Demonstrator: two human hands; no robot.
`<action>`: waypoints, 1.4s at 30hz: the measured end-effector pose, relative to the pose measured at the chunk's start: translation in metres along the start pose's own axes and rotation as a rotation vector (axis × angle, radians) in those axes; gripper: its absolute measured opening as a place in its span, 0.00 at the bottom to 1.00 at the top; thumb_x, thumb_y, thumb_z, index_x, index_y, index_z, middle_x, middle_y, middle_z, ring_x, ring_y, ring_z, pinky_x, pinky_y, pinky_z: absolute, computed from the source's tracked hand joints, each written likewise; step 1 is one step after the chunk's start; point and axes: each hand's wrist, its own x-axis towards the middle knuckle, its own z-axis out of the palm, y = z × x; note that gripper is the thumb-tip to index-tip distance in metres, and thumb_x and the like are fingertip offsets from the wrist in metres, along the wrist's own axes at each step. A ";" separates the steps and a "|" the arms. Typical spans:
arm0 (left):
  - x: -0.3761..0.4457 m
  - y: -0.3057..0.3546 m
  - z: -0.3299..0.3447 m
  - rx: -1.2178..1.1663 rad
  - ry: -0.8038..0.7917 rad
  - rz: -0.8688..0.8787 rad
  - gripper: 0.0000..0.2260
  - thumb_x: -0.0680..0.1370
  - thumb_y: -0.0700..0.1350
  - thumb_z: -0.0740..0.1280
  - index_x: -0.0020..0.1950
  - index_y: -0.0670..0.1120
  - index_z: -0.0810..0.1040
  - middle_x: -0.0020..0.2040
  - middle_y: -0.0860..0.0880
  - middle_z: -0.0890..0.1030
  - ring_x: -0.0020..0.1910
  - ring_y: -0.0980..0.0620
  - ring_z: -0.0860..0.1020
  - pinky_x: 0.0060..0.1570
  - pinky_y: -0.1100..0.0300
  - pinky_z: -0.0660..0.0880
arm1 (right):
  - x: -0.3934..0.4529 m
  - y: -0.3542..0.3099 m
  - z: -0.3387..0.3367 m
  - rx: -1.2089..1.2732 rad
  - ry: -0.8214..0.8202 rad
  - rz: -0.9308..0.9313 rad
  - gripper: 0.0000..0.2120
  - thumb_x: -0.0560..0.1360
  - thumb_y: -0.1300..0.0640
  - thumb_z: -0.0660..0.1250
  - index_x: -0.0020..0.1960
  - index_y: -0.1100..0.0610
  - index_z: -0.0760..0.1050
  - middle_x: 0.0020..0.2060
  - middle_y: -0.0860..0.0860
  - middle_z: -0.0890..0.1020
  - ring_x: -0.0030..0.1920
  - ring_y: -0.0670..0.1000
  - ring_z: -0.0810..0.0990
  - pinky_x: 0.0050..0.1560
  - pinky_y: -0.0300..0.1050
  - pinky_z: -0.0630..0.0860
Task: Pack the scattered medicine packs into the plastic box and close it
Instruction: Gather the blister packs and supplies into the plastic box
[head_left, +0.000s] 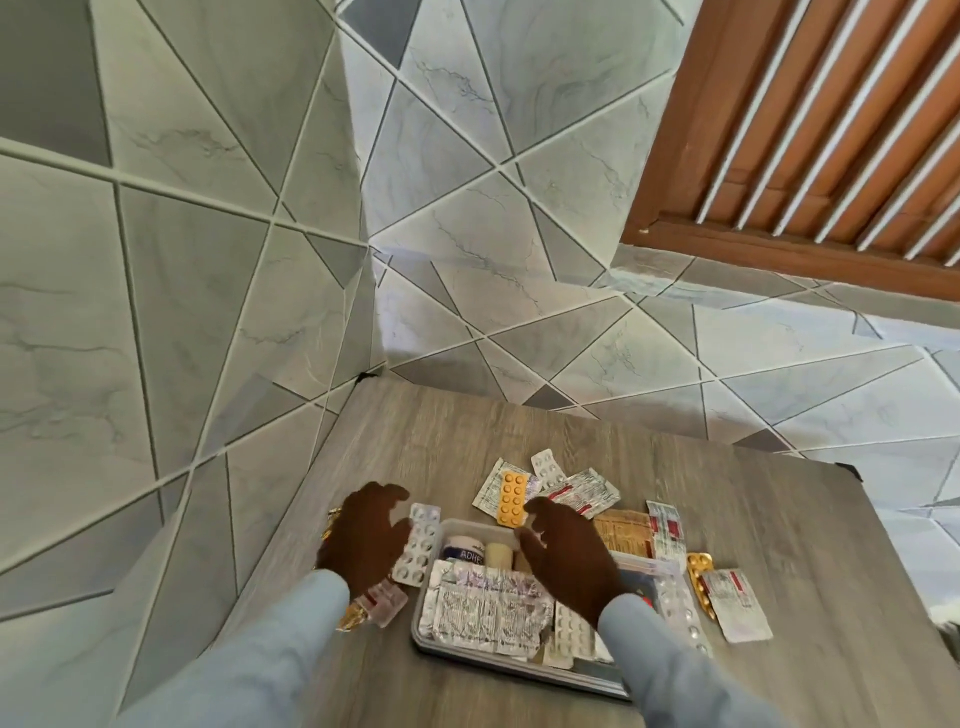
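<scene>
The bench (519, 436) is matt grey wood-grain laminate. The plastic box (431, 644) is clear, smooth plastic. Silver foil packs (483, 613) look crinkled and shiny. The walls (182, 260) carry glossy marble-look tiles; the sleeves (249, 660) are matt cloth.

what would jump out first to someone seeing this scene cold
Two hands, the left hand and right hand, hover over an open plastic box already holding silver blister packs. Beyond it lies an orange pill strip among scattered packs on the wooden table.
</scene>
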 end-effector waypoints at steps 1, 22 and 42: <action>0.001 -0.011 -0.004 -0.021 0.001 -0.098 0.18 0.75 0.47 0.68 0.64 0.50 0.73 0.61 0.46 0.75 0.62 0.45 0.72 0.63 0.52 0.70 | 0.007 0.000 -0.001 0.032 0.008 0.033 0.16 0.74 0.44 0.63 0.61 0.46 0.72 0.50 0.47 0.82 0.53 0.51 0.79 0.58 0.54 0.74; -0.015 -0.082 0.006 -0.247 -0.101 -0.715 0.31 0.64 0.52 0.76 0.63 0.50 0.69 0.61 0.43 0.78 0.59 0.39 0.76 0.56 0.49 0.75 | 0.055 -0.147 0.138 -0.103 -0.527 0.075 0.24 0.73 0.53 0.68 0.65 0.60 0.67 0.65 0.60 0.73 0.66 0.61 0.72 0.64 0.50 0.71; -0.017 -0.012 -0.076 -0.788 -0.273 -0.373 0.07 0.72 0.33 0.71 0.46 0.42 0.77 0.36 0.44 0.80 0.35 0.50 0.78 0.34 0.61 0.75 | 0.039 -0.125 0.050 0.276 -0.155 -0.025 0.20 0.65 0.58 0.77 0.54 0.55 0.75 0.50 0.56 0.81 0.47 0.52 0.78 0.44 0.38 0.70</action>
